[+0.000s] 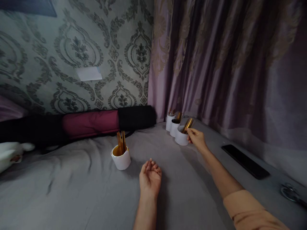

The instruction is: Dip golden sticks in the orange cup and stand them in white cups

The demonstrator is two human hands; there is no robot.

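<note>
My right hand [197, 139] reaches to the nearest of three white cups in a row at the right. Its thumb and fingers are pinched at the rim of this white cup [181, 138], on the gold sticks [188, 124] that lean out of it; how many it grips is hidden. Palm up above the bed, my left hand [151, 179] has loosely curled fingers and holds nothing. To its left stands another white cup [122, 160], gold inside, with several amber-gold sticks [122, 143] upright in it.
Behind the nearest right cup stand a dark-rimmed white cup [175, 129] and a further white cup [170, 122], both with sticks. A black phone-like slab [246, 161] and a metal object [289, 192] lie at right. A black-and-maroon roll [91, 124] runs along the wall; curtains [216, 64] hang right.
</note>
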